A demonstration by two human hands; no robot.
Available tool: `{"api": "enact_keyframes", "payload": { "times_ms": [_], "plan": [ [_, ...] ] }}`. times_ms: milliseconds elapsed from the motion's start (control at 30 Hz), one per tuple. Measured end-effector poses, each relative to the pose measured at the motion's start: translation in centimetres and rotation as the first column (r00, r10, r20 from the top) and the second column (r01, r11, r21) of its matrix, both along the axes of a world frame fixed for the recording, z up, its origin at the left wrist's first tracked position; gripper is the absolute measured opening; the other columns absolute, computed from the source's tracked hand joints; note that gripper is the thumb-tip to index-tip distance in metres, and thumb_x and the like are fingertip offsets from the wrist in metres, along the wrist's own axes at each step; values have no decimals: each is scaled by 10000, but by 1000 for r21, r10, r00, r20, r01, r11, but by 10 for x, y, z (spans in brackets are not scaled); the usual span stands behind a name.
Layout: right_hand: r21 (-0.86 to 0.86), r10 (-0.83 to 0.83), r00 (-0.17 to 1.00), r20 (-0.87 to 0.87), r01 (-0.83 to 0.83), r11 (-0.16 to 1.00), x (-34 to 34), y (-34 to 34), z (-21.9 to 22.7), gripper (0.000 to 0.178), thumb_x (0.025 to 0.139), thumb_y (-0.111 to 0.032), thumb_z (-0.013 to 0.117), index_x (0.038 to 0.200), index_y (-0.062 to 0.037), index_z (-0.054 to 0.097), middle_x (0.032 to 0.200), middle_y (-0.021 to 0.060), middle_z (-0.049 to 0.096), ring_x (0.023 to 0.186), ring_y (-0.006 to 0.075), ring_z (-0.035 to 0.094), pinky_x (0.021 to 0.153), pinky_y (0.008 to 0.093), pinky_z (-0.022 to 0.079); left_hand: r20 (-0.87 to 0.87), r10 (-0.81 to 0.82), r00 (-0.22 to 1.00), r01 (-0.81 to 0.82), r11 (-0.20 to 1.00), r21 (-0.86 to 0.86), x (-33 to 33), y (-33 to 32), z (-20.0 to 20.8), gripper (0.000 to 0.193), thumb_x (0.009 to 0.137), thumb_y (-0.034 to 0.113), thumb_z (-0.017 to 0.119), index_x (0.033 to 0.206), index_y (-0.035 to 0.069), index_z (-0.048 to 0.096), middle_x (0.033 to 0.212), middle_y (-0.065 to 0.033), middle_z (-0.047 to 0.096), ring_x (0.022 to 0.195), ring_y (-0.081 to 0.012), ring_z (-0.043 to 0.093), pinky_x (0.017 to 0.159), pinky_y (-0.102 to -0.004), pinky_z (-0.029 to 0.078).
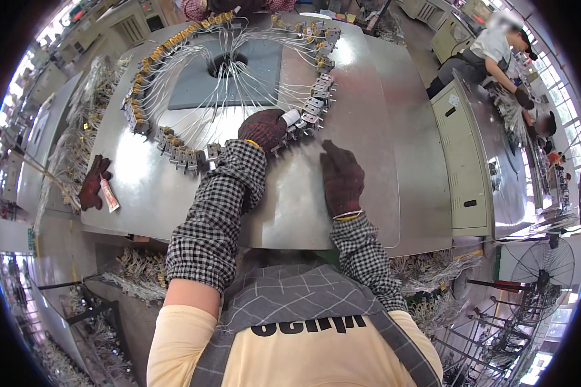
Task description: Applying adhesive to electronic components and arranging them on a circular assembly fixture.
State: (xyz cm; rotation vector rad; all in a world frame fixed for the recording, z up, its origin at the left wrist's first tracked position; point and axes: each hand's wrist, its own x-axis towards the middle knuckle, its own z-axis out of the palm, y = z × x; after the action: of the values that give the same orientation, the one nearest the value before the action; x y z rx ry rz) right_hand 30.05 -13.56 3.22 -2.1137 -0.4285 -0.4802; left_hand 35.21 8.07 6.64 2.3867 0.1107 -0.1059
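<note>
My left hand (263, 128), in a dark red knit glove, is closed around a small white tube-shaped thing (291, 117) whose end sticks out to the right. It is over the near edge of a ring of small metal parts with brass-coloured ends (313, 105). Thin white wires (203, 116) run from these parts to a dark round hole (228, 65) in a grey square plate. My right hand (343, 178), gloved alike, is over the bare metal right of the ring. Its fingers are curled together, and whatever may be inside them is hidden.
The metal table (394, 148) has a spare dark red glove (94, 183) and a red-and-white tube (110, 196) at its left. A person's checked sleeve (193, 8) shows at the far edge. Right, another person (497, 55) works by a cabinet (459, 161). A fan (544, 271) stands lower right.
</note>
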Motion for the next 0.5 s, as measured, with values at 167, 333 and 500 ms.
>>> {"api": "enact_keyframes", "payload": {
  "times_ms": [167,333,500],
  "plan": [
    [-532,102,953,285,69,844,-12,3,13,273,842,-174,713,1113,-142,709,916,98,690,724,274,640,643,345,512,-59,12,998,-15,999,-49,-5,2,7,629,920,598,490,1208,65,658,1157,-203,667,1092,-362,625,965,-433,455],
    [-83,80,996,-45,-83,993,-6,7,-12,260,842,-150,705,1101,-134,714,942,99,696,798,280,663,690,383,533,3,19,1000,-19,999,27,-1,1,1,659,936,631,424,1135,63,692,1050,-194,696,1010,-363,652,899,-457,478],
    [-327,101,987,126,-55,943,-34,10,20,224,835,-144,712,1055,-99,724,963,120,698,846,278,682,723,386,553,11,16,1000,-16,1000,-6,1,2,-3,670,933,639,421,1165,66,679,1081,-189,692,1018,-361,651,910,-456,476]
  ]
}}
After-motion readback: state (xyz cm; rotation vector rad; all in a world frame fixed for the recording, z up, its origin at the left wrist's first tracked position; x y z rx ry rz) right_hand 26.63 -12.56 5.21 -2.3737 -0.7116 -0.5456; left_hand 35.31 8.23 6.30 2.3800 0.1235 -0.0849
